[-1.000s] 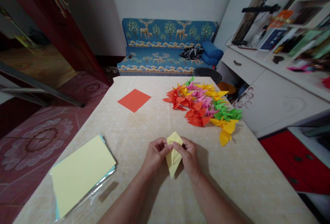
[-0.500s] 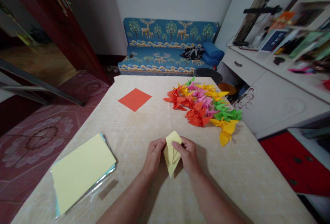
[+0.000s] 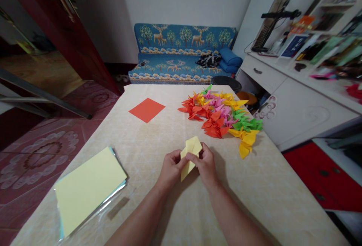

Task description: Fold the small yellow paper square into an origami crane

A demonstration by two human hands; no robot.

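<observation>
A pale yellow, partly folded paper piece (image 3: 190, 151) is held just above the beige table (image 3: 158, 132), near its front middle. My left hand (image 3: 170, 167) pinches its left side with thumb and fingers closed. My right hand (image 3: 206, 165) grips its right side, thumb pressed on the fold. The paper's lower point angles down between both hands. A pile of several finished folded paper figures (image 3: 223, 117) in orange, pink, yellow and green lies beyond my right hand.
A flat orange paper square (image 3: 146, 109) lies at the far left of the table. A stack of yellow sheets in a clear wrapper (image 3: 87, 187) sits at the near left. White cabinets (image 3: 299, 106) stand right; a blue patterned sofa (image 3: 183, 55) is behind.
The yellow paper has tilted, its top swinging right and its lower point left. Both hands shifted slightly up the table while keeping hold of it.
</observation>
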